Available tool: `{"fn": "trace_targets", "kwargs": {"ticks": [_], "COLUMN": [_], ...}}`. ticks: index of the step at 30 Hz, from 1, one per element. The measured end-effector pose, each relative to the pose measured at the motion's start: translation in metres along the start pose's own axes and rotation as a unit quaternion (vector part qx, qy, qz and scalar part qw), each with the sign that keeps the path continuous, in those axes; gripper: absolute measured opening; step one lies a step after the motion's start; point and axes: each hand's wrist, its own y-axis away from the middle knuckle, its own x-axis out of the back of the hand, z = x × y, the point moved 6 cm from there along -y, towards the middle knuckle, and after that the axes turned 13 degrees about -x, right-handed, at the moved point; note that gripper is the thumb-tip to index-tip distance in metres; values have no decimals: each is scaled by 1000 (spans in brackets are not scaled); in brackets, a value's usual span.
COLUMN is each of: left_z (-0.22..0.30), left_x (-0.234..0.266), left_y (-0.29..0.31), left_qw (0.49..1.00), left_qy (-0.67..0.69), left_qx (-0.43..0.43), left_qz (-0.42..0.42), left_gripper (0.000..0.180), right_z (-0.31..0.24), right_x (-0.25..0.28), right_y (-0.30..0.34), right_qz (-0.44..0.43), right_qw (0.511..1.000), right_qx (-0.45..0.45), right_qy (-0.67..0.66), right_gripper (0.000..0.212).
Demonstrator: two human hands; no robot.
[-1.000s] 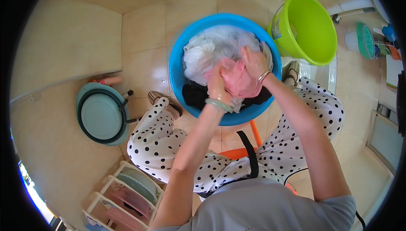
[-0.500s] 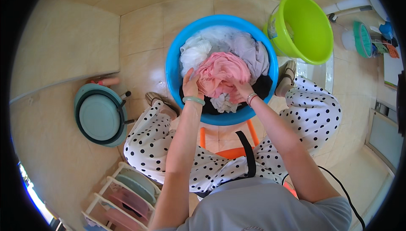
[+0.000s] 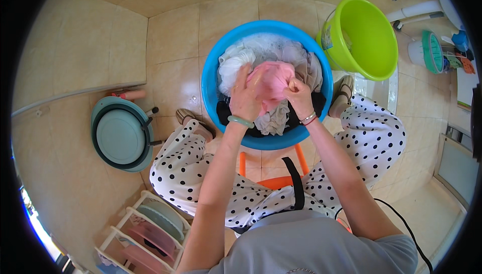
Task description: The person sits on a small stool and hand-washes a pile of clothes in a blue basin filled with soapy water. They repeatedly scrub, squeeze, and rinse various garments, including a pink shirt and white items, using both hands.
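A blue basin (image 3: 207, 86) stands before me with soapy water and wet laundry in it. My right hand (image 3: 299, 98) pinches the right edge of a pink cloth (image 3: 276, 81), pulling it taut over the pile. At the cloth's left side is my left hand (image 3: 245, 98), its fingers stretched out against the fabric. White fabric (image 3: 233, 68) lies at the basin's left, and greyish-mauve fabric (image 3: 312, 71) at its right. Below the pink cloth are a crumpled pale cloth (image 3: 273, 121) and dark fabric partly hidden under my hands.
A lime-green bucket (image 3: 369, 38) stands at the basin's upper right. Collapsible grey-green basins (image 3: 118, 138) lean at the left wall. A white rack (image 3: 120, 236) with several basins is at the lower left. Between my legs shows an orange stool (image 3: 273, 182).
The spread-out pink cloth is now lifted and bunched. My right hand has moved up and closed on its edge; my left hand has shifted right over it.
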Motion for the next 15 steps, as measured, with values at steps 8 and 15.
{"fn": "trace_targets", "kwargs": {"ticks": [8, 15], "left_z": [22, -48], "left_x": [30, -24], "left_y": [-29, 5], "left_qw": [968, 715], "left_qy": [250, 576], "left_qx": [-19, 248], "left_qz": [14, 307], "left_gripper": [45, 43], "right_z": [-83, 47], "right_x": [-12, -13], "right_y": [-1, -7], "right_qz": [-177, -147], "right_qw": [982, 967], "right_qx": [-1, -86], "right_qy": [72, 188], "right_gripper": [45, 68]}}
